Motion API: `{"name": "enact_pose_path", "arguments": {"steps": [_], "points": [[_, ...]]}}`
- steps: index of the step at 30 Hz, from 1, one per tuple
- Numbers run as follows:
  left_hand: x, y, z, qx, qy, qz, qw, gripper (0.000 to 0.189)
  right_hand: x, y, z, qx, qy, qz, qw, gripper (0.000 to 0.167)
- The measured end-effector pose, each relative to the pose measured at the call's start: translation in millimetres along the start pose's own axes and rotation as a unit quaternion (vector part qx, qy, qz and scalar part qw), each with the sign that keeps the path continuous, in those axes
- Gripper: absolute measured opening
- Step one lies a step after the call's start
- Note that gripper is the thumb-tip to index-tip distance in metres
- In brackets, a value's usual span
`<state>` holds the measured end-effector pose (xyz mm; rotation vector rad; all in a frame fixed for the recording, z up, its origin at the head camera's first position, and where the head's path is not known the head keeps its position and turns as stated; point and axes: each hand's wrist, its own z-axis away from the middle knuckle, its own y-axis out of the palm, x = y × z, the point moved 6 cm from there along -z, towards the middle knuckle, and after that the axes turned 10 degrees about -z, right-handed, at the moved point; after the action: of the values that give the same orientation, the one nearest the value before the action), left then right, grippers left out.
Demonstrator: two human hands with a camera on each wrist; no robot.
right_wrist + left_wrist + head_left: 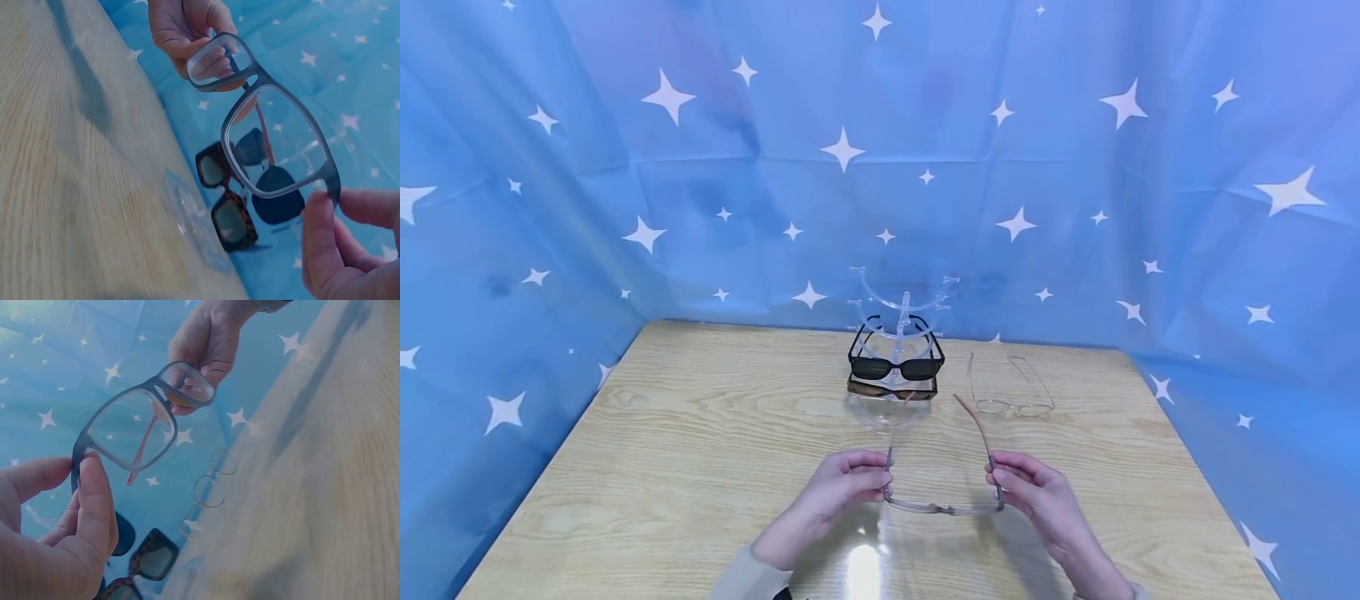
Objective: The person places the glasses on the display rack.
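Between my two hands is a pair of eyeglasses [943, 509] with a grey frame, clear lenses and reddish temple tips, held above the table with its temples unfolded and pointing away from me. My left hand [844, 492] pinches one temple close to the hinge, between thumb and fingers. On the other side, my right hand [1037, 497] pinches the opposite temple the same way. Beyond the frame stands a clear display stand [904, 310]. Black sunglasses [897, 368] hang on it, with tortoiseshell sunglasses [231, 219] just below them.
Thin wire-rimmed eyeglasses [1013, 408] lie on the wooden table [700, 450], right of the stand, temples spread. The stand's upper arms carry no glasses. A blue star-patterned cloth [925, 200] rises behind the table and along both sides.
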<state>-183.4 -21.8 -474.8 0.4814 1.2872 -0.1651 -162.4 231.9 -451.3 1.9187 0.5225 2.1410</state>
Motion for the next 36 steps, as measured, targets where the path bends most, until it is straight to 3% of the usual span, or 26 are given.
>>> {"name": "enact_pose_path", "arguments": {"steps": [19, 26, 36], "points": [[-29.8, -30.6, 23.8, -0.018, 0.019, 0.014, 0.9996, 0.022, 4.0, 41.3, -16.9, 0.015, 0.030, 0.053, 0.9980, 0.022], [-41.9, -36.6, 24.1, -0.012, 0.045, 0.004, 0.9989, 0.020, 10.2, 52.8, -22.4, 0.031, 0.024, 0.053, 0.9978, 0.023], [-56.8, -41.7, 19.1, -0.020, 0.053, 0.003, 0.9984, 0.019, 23.8, 61.0, -35.8, 0.027, 0.027, 0.061, 0.9974, 0.021]]}}
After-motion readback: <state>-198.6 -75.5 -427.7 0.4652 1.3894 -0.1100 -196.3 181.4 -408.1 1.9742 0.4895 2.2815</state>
